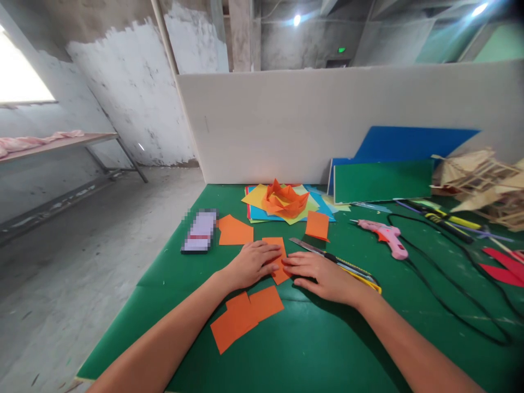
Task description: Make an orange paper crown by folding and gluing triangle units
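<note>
My left hand [250, 264] and my right hand [323, 275] lie side by side on the green table [327, 349], fingertips pressing an orange paper piece [280, 258] between them. Both hands are flat with the fingers stretched out on the paper. A utility knife [327, 256] with a yellow body lies just behind my right hand. More orange paper pieces [245, 317] lie under my left forearm, another orange sheet [234, 231] sits behind my left hand, and a small orange square [317, 225] lies further back.
An orange folded paper shape [284, 199] sits on a stack of coloured sheets [262, 204]. A phone [199, 231] lies at the left. A pink glue gun [387, 236] with a black cord [450, 295], green and blue boards [382, 181] and a wooden stick model [483, 183] fill the right.
</note>
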`<action>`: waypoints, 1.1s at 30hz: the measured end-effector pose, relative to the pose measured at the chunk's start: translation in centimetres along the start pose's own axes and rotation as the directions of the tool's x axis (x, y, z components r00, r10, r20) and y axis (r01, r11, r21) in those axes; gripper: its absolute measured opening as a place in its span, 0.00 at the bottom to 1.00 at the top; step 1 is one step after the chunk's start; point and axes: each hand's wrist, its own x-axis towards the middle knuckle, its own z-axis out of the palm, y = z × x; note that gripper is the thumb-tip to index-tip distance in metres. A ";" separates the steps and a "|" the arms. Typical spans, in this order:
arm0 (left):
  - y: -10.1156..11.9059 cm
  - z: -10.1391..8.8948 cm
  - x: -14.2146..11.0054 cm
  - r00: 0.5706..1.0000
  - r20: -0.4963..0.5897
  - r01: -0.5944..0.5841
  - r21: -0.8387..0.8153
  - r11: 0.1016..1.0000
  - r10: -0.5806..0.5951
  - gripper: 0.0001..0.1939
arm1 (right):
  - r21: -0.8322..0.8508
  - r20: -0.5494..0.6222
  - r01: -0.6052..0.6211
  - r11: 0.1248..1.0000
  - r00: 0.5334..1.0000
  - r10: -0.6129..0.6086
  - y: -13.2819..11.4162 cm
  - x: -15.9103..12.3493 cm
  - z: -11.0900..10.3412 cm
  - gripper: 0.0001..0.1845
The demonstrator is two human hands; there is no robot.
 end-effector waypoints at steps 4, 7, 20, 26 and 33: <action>0.0 0.1 0.0 1.000 0.005 0.008 0.072 0.997 -0.008 0.20 | 0.039 0.016 0.040 0.998 0.999 -0.041 -0.9 0.1 -0.4 0.19; -0.2 0.4 0.1 0.998 0.046 0.031 0.125 0.992 -0.037 0.21 | 0.077 0.036 0.070 0.995 0.997 -0.073 -1.6 0.1 -0.6 0.17; -1.6 1.4 0.4 0.984 -0.137 0.135 0.124 0.983 -0.118 0.30 | 0.054 -0.074 -0.108 0.993 0.991 0.112 -1.9 1.5 1.1 0.24; -1.4 1.6 0.8 0.961 -0.219 0.184 0.046 0.982 -0.170 0.23 | 0.117 -0.078 -0.117 0.986 0.989 0.127 -2.3 1.5 1.0 0.14; -1.4 1.9 1.0 0.929 -0.288 0.164 -0.242 0.956 -0.232 0.27 | 0.152 -0.055 -0.006 0.988 0.998 0.015 -2.4 1.5 1.3 0.07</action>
